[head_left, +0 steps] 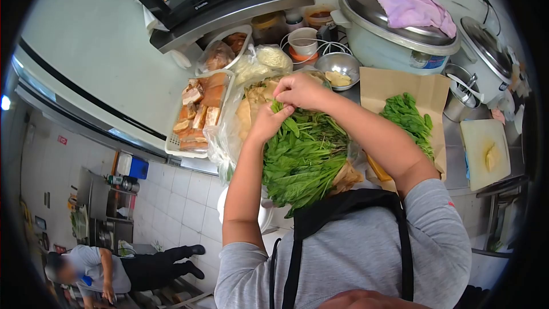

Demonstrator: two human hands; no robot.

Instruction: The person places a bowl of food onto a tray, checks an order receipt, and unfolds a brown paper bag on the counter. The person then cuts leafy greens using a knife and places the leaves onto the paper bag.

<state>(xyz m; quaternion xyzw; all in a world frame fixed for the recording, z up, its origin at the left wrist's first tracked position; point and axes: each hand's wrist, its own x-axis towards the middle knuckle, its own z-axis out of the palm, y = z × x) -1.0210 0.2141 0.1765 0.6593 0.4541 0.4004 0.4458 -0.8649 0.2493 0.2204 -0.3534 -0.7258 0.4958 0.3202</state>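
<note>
My left hand (271, 119) and my right hand (301, 90) meet at the far edge of a big heap of leafy greens (303, 163). Fingers of both hands are pinched on a small green sprig (277, 106), partly hidden between them. The heap has long leaves and thin stems, with crumpled brown paper (346, 177) at its near right side. A smaller pile of greens (407, 119) lies on a flat sheet of brown paper (374, 83) to the right, beyond my right forearm.
Left of my hands is a basket (230, 88) of meat pieces. Behind stand a metal bowl (337, 63) and a large lidded pot (394, 43) with a pink cloth (409, 3). A cutting board (486, 151) lies right. Another person (114, 269) stands lower left.
</note>
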